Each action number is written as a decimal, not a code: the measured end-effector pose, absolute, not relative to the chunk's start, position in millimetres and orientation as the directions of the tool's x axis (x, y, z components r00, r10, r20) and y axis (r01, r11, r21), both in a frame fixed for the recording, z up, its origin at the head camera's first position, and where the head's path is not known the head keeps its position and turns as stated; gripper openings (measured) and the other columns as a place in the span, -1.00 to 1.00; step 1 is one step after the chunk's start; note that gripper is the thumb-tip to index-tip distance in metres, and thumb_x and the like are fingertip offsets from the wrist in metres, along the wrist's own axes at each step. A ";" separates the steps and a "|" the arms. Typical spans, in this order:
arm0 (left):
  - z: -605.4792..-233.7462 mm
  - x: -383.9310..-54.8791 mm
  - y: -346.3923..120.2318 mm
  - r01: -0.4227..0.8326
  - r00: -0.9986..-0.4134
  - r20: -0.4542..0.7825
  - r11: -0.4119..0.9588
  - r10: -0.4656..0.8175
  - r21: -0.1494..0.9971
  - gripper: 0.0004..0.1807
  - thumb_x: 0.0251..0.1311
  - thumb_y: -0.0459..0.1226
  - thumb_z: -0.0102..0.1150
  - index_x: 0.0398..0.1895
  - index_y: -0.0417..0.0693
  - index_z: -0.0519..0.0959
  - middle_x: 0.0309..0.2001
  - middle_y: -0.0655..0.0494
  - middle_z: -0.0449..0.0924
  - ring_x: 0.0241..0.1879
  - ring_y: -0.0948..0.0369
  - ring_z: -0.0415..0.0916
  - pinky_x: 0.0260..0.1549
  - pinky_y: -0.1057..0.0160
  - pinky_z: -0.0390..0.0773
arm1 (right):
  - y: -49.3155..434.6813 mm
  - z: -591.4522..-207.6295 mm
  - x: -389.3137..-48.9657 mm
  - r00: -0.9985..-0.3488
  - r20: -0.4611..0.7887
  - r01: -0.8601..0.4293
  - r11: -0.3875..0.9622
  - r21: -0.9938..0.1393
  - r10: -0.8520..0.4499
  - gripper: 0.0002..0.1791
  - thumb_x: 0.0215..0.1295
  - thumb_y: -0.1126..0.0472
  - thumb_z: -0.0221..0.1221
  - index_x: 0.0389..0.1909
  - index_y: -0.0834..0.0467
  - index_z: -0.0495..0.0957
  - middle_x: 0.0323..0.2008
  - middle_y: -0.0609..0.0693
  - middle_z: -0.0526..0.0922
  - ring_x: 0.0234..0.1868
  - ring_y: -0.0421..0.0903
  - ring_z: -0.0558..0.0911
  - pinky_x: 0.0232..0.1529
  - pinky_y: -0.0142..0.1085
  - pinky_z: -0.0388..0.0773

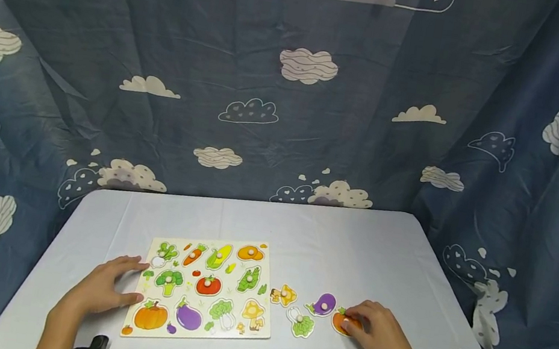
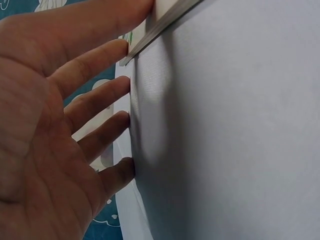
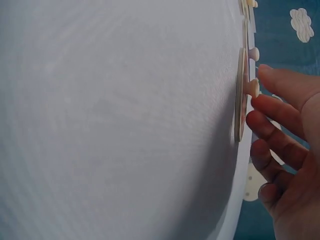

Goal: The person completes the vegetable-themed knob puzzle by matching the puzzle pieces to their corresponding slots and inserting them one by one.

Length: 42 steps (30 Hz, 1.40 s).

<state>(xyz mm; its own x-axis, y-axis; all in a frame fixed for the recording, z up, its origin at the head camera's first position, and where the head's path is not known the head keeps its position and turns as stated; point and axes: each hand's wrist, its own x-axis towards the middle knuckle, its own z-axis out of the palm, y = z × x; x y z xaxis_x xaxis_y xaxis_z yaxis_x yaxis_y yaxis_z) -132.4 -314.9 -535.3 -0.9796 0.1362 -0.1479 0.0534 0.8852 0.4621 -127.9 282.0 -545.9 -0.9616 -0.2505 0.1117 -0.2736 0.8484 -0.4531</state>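
Observation:
A wooden vegetable puzzle board (image 1: 171,304) lies on the white table, its upper spots filled with knobbed pieces. Pumpkin, eggplant, cabbage and mushroom pictures show along its lower row, without knobs. At the board's left edge rests my left hand (image 1: 102,288), thumb and fingertips against the rim, fingers extended. My right hand (image 1: 379,334) is at the loose pumpkin piece (image 1: 338,319), which lies flat. In the right wrist view, thumb and index finger stand around its knob (image 3: 252,88), with a gap at the thumb. Beside it lie an eggplant piece (image 1: 326,302), a cabbage piece (image 1: 303,327) and a mushroom piece (image 1: 288,293).
A white cloth covers the table (image 1: 324,236). Dark blue curtains (image 1: 209,66) with cloud prints hang behind and at both sides. A black strap or device (image 1: 93,348) shows near my left wrist.

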 end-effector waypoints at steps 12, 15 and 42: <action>-534.0 -132.6 -313.7 0.039 -0.980 -0.159 0.891 0.124 0.452 -0.13 -0.08 0.15 0.56 0.35 0.05 0.57 0.47 -0.24 0.37 0.42 -0.42 0.23 0.23 -0.59 0.29 | 286.4 -550.0 -126.3 -0.962 0.096 -0.270 0.844 -0.463 -0.255 -0.83 0.16 0.07 0.50 -0.22 -0.10 0.79 -0.29 -0.36 0.70 -0.21 -0.31 0.61 -0.15 -0.31 0.62; -533.3 -132.5 -313.7 0.044 -0.980 -0.154 0.888 0.128 0.459 -0.13 -0.07 0.14 0.56 0.35 0.04 0.57 0.47 -0.25 0.37 0.42 -0.43 0.23 0.24 -0.58 0.28 | 286.2 -548.7 -126.2 -0.964 0.090 -0.264 0.847 -0.461 -0.251 -0.83 0.15 0.09 0.50 -0.22 -0.09 0.79 -0.33 -0.37 0.68 -0.28 -0.32 0.55 -0.21 -0.34 0.57; -533.9 -132.0 -313.3 0.031 -0.978 -0.172 0.894 0.120 0.448 -0.11 -0.07 0.17 0.54 0.37 0.05 0.56 0.48 -0.23 0.36 0.45 -0.40 0.19 0.24 -0.60 0.25 | 278.8 -536.5 -130.5 -0.956 0.140 -0.292 0.829 -0.476 -0.257 -0.84 0.17 0.17 0.49 -0.22 -0.01 0.79 -0.43 -0.38 0.60 -0.34 -0.27 0.48 -0.29 -0.41 0.53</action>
